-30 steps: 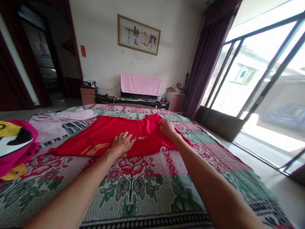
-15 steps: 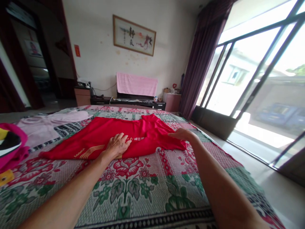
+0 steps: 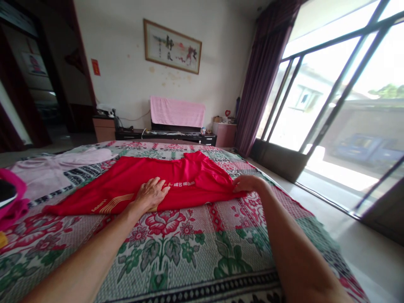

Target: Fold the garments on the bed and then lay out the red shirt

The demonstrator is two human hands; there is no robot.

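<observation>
A red shirt [image 3: 107,181] with gold stripes and white lettering lies folded flat on the patterned bedspread [image 3: 186,261]. On its middle rests my left hand [image 3: 151,194], palm down with the fingers stretched out over the cloth near the lettering. At the shirt's right end, my right hand [image 3: 249,184] pinches the red edge between thumb and fingers. The underside of the shirt is hidden.
To the left lie a pale pink garment [image 3: 47,170] and a magenta piece of cloth [image 3: 19,202], cut off by the frame. A low black cabinet [image 3: 129,135] stands beyond the bed. Tall glass doors [image 3: 328,97] are at the right.
My right hand has moved from the top of the shirt to its right edge and pinched it. The small pale patch on the front edge no longer shows. My left hand stays on the cloth.
</observation>
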